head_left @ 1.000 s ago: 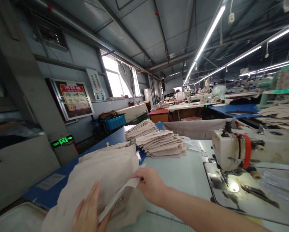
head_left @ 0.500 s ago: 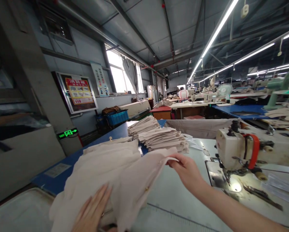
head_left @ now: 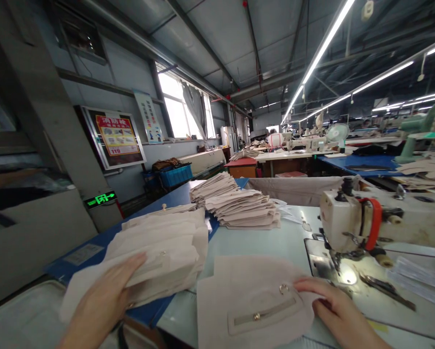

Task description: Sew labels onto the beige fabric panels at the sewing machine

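Note:
A beige fabric piece [head_left: 253, 300] with a zipper strip and a metal ring lies flat on the pale sewing table [head_left: 275, 242] in front of me. My right hand [head_left: 333, 310] rests on its right edge, fingers stretched flat. My left hand [head_left: 101, 300] lies on a stack of similar beige pieces [head_left: 159, 252] at the left, fingers out flat on the top one. The sewing machine [head_left: 351, 223] stands to the right, its lamp lighting the needle plate.
A second, taller pile of folded beige pieces [head_left: 239, 203] sits further back on the table. A blue side table [head_left: 152, 208] runs under the left stack. Loose white strips [head_left: 421, 276] lie right of the machine. More sewing stations stand behind.
My right hand has pulled one fabric piece off the left stack and laid it flat on the table before the machine. My left hand stays on the stack.

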Demonstrator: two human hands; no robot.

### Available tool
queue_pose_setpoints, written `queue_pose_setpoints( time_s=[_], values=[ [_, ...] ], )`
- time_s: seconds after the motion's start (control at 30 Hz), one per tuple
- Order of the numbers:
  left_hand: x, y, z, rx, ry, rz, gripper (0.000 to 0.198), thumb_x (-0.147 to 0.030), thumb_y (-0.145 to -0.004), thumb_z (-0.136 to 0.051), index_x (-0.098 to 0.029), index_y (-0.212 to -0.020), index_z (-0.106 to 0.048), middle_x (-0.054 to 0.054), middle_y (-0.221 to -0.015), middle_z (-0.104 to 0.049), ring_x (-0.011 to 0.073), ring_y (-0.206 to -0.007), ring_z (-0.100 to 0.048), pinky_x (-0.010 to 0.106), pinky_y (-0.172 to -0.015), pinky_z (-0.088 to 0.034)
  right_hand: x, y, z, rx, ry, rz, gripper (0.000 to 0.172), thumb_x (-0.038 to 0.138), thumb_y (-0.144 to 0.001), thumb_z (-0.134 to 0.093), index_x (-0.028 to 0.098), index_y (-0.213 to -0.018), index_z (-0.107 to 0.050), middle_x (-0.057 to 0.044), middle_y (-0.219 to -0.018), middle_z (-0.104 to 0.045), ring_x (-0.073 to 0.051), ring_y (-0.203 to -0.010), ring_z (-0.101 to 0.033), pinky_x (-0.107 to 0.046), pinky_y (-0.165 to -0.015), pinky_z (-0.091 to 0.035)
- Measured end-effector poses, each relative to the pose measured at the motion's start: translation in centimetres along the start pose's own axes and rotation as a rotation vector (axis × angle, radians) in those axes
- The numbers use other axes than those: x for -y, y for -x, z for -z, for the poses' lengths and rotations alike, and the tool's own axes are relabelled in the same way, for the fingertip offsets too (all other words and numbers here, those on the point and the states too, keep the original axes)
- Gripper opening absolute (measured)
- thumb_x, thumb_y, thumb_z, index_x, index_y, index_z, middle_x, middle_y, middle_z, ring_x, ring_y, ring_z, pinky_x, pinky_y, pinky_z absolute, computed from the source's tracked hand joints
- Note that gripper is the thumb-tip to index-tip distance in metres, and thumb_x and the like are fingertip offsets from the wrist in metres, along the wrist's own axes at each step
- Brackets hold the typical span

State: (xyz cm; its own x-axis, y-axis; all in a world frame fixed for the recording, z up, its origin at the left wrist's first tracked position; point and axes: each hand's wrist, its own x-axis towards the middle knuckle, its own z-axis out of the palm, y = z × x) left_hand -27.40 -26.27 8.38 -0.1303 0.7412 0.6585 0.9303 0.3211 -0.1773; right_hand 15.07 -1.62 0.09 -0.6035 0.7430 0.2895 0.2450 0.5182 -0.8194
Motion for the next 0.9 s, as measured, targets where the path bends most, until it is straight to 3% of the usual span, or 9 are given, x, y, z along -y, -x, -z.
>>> queue_pose_setpoints(
  time_s=[0.1, 0.17, 0.23, 0.37, 0.53, 0.6, 0.7, 0.77, 0.9],
  values=[
    [0.4, -2.8, 2.0, -0.195, -0.03, 0.117, 0.049, -0.021, -0.081, -0.034, -0.02, -0.124, -0.056, 0.005, -0.132, -0.063, 0.0256, -0.118, -0.062, 0.043, -0.109, -0.044, -0.2, 0.3, -0.1, 0.13, -0.005, 0.045, 0.044, 0.017, -0.072, -0.047, 0.024, -0.104, -0.076, -0.007, -0.122, -0.069, -0.024, -0.118, -0.061, -0.038, -0.107, -0.043],
    [0.4, -4.3, 2.4, -0.251, -0.049, 0.158, 0.053, -0.02, -0.081, -0.032, -0.019, -0.13, -0.051, 0.005, -0.142, -0.055, 0.0255, -0.129, -0.053, 0.044, -0.114, -0.036, -0.1, 0.4, -0.3, 0.169, 0.005, 0.05, 0.046, 0.015, -0.072, -0.046, 0.023, -0.106, -0.075, -0.007, -0.125, -0.067, -0.024, -0.121, -0.06, -0.037, -0.108, -0.041],
    [0.2, -5.1, 1.8, -0.151, -0.057, 0.12, 0.054, -0.02, -0.079, -0.034, -0.014, -0.128, -0.054, 0.007, -0.142, -0.054, 0.0257, -0.133, -0.048, 0.044, -0.116, -0.032, -0.1, 0.5, -0.4, 0.187, 0.022, 0.044, 0.047, 0.014, -0.071, -0.046, 0.023, -0.107, -0.075, -0.008, -0.127, -0.066, -0.024, -0.122, -0.059, -0.037, -0.108, -0.041],
    [-0.4, -5.0, -1.2, 0.249, -0.05, 0.057, 0.052, -0.026, -0.072, -0.041, -0.015, -0.116, -0.067, 0.011, -0.13, -0.065, 0.0278, -0.123, -0.058, 0.045, -0.107, -0.043, -0.2, 0.6, -0.3, 0.204, 0.033, 0.039, 0.051, 0.012, -0.068, -0.045, 0.023, -0.108, -0.074, -0.008, -0.128, -0.065, -0.024, -0.123, -0.058, -0.037, -0.108, -0.041],
    [-1.8, -4.6, -1.7, 0.557, -0.043, 0.184, 0.071, -0.052, -0.078, -0.051, -0.014, -0.138, -0.054, 0.015, -0.152, -0.04, 0.0354, -0.142, -0.034, 0.054, -0.113, -0.03, 0.1, 0.7, -0.3, 0.205, 0.052, 0.042, 0.052, 0.011, -0.068, -0.044, 0.022, -0.108, -0.075, -0.008, -0.129, -0.064, -0.023, -0.124, -0.058, -0.034, -0.108, -0.041],
    [-2.7, -5.3, -1.4, 0.574, -0.022, 0.186, 0.077, -0.057, -0.079, -0.052, -0.014, -0.143, -0.048, 0.015, -0.157, -0.031, 0.0353, -0.145, -0.025, 0.053, -0.115, -0.025, 0.1, 0.8, -0.4, 0.197, 0.058, 0.042, 0.051, 0.011, -0.069, -0.044, 0.023, -0.108, -0.075, -0.008, -0.129, -0.064, -0.023, -0.124, -0.058, -0.034, -0.108, -0.041],
    [-4.0, -7.0, -2.3, 0.457, -0.058, 0.27, 0.072, -0.055, -0.087, -0.042, -0.015, -0.147, -0.042, 0.014, -0.159, -0.026, 0.0335, -0.147, -0.019, 0.054, -0.115, -0.022, 0.2, 0.7, -0.4, 0.2, 0.065, 0.034, 0.051, 0.012, -0.068, -0.044, 0.022, -0.108, -0.075, -0.009, -0.128, -0.065, -0.023, -0.124, -0.057, -0.034, -0.108, -0.041],
    [-4.4, -8.2, -3.7, 0.396, -0.099, 0.348, 0.065, -0.048, -0.093, -0.033, -0.014, -0.147, -0.041, 0.016, -0.158, -0.029, 0.035, -0.147, -0.02, 0.059, -0.112, -0.022, 0.2, 0.8, -0.4, 0.21, 0.082, 0.029, 0.052, 0.012, -0.068, -0.044, 0.021, -0.108, -0.075, -0.009, -0.129, -0.064, -0.023, -0.124, -0.057, -0.033, -0.108, -0.041],
    [-3.3, -9.4, -6.2, 0.415, -0.101, 0.357, 0.058, -0.043, -0.093, -0.031, -0.015, -0.139, -0.052, 0.017, -0.148, -0.047, 0.0368, -0.139, -0.036, 0.061, -0.11, -0.024, 0.5, 1.0, -0.1, 0.219, 0.111, 0.043, 0.054, 0.01, -0.066, -0.044, 0.021, -0.109, -0.075, -0.008, -0.129, -0.064, -0.022, -0.123, -0.058, -0.03, -0.107, -0.042]
  ],
)
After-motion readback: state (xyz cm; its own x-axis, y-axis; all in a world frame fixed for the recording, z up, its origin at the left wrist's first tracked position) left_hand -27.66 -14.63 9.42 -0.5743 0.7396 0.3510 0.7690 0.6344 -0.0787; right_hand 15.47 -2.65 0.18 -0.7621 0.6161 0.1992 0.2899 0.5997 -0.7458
